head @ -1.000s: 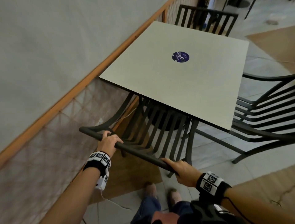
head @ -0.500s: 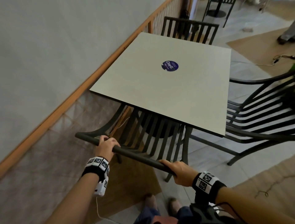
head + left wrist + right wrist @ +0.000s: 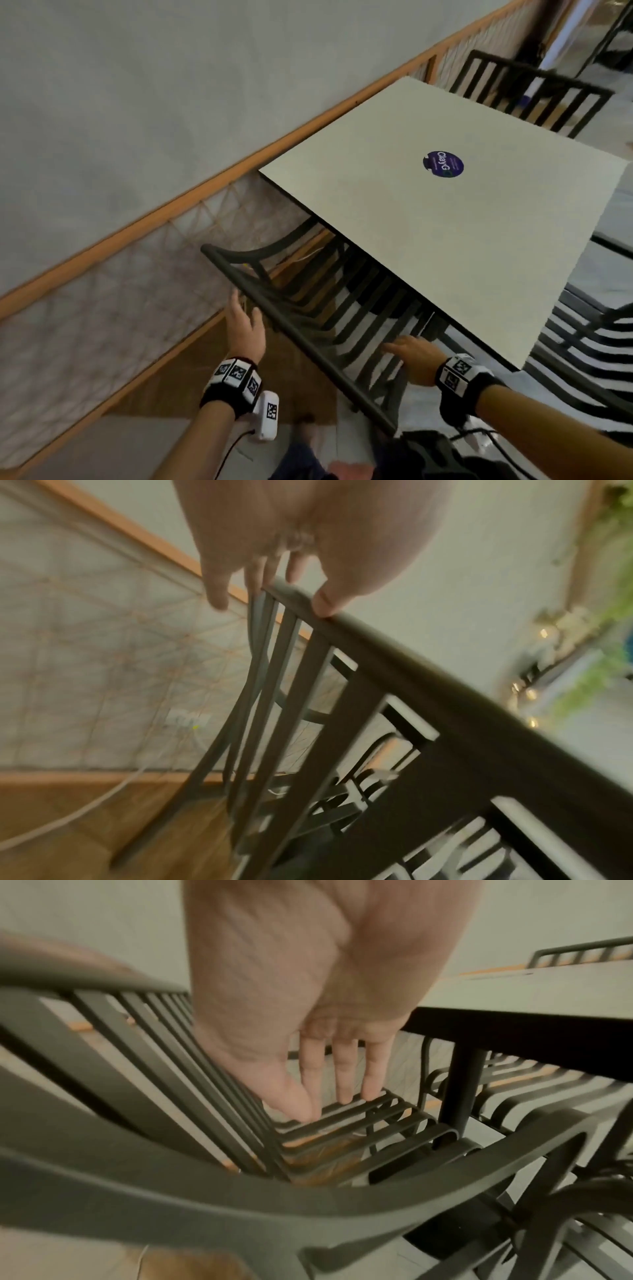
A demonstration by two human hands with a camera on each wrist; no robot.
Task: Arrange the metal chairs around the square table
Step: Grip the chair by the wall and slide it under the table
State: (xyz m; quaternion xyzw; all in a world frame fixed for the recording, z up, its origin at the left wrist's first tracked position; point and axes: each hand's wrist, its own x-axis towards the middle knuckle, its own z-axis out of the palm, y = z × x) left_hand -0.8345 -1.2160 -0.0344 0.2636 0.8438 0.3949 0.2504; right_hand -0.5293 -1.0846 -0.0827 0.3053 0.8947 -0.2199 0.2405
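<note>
A dark metal slatted chair (image 3: 298, 332) stands with its seat pushed under the near edge of the square pale table (image 3: 445, 240). My left hand (image 3: 245, 317) is open beside the left part of the top rail (image 3: 428, 674), fingers spread, the thumb tip right at the rail. My right hand (image 3: 409, 354) is open too, past the rail and above the back slats, and holds nothing. In the right wrist view its straight fingers (image 3: 342, 1074) hover over the seat slats (image 3: 359, 1118). The table's dark edge (image 3: 514, 1031) is just to the right.
A second chair (image 3: 534, 92) stands at the table's far side, a third one (image 3: 589, 342) at its right side. A wood-framed mesh railing (image 3: 144, 219) with a grey wall behind runs along the left. A round blue sticker (image 3: 444, 164) lies on the tabletop.
Both hands have let go of the chair's top rail and opened. The right hand has moved forward over the slats. The head view has swung to the left.
</note>
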